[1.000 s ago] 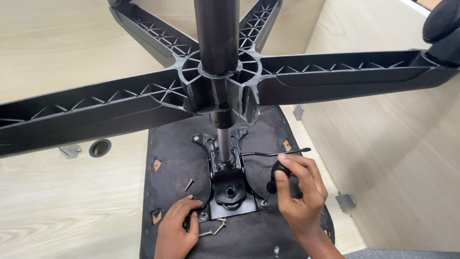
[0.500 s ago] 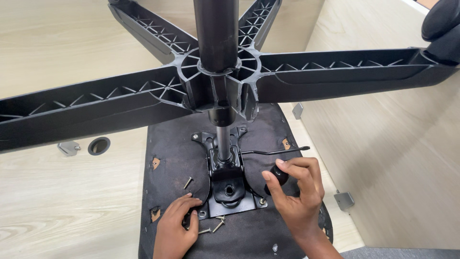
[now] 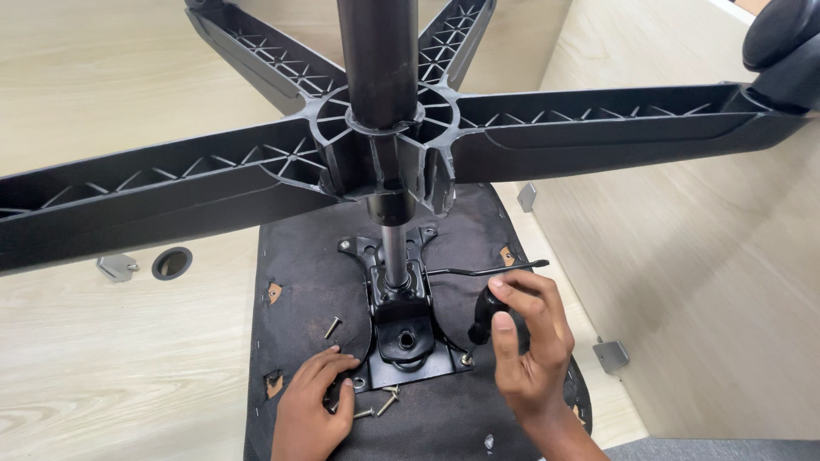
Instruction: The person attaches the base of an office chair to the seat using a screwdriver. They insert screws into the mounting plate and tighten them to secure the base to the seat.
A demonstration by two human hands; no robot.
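Screwdriver [image 3: 483,314] is standing on the mounting plate [image 3: 408,363] corner; our right hand [image 3: 530,341] is clamped on it, our left hand [image 3: 312,405] is pressing flat beside loose screws [image 3: 383,403].

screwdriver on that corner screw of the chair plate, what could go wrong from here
1. The right hand holds the screwdriver at a slant on the corner screw; the tip may slip out and chew the head.
2. The loose screws lie on the black seat underside beside the left hand; a nudge could scatter them.
3. The five-arm base stands high on the column above both hands; a push on the plate might tip it.
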